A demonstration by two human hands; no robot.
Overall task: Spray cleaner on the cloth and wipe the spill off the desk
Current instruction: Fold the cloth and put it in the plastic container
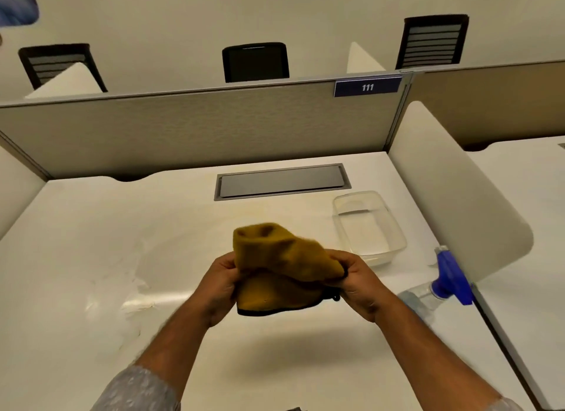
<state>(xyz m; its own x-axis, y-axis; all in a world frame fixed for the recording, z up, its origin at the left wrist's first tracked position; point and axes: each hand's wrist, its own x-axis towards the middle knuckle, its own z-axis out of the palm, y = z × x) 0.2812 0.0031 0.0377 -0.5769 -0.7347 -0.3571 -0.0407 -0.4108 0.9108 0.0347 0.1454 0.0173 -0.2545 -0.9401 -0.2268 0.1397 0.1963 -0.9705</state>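
A mustard-yellow cloth (pixel 281 263) with a dark edge is held bunched above the white desk (pixel 91 288). My left hand (pixel 218 283) grips its left side and my right hand (pixel 362 283) pinches its right corner. A clear spray bottle (pixel 440 285) with a blue trigger head lies or leans at the desk's right edge, just right of my right hand. Faint wet streaks of the spill (pixel 134 282) glisten on the desk to the left of the cloth.
A clear plastic tub (pixel 394 230) sits at the back right of the desk. A grey cable hatch (pixel 281 181) is set into the desk near the partition (pixel 198 126). A white side divider (pixel 452 196) bounds the right edge. Office chairs stand beyond the partition.
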